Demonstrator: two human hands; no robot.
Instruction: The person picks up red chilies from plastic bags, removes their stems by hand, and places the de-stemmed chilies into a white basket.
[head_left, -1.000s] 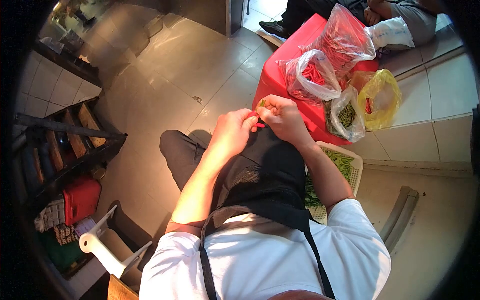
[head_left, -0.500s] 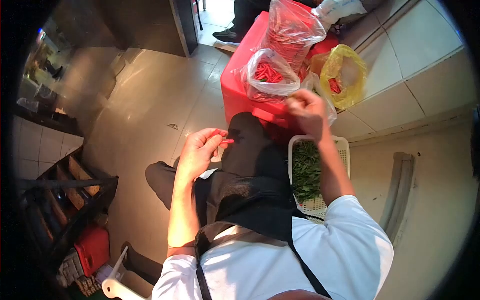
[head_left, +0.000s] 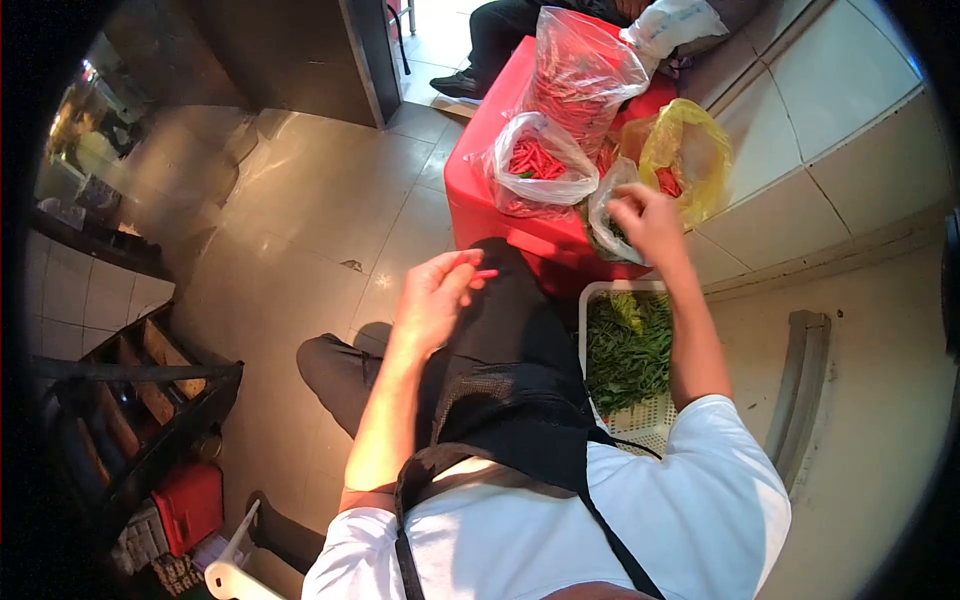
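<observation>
You wear a white shirt (head_left: pixel 490 525) with short sleeves (head_left: pixel 715 440), and over it a black apron (head_left: pixel 530 430) with two narrow straps (head_left: pixel 614 540) and a thin dark cord (head_left: pixel 630 446) at your right side. Your trousers (head_left: pixel 335 375) are dark and plain.

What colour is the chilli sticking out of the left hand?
Red; the chilli in the left hand shows best in the head view.
</observation>
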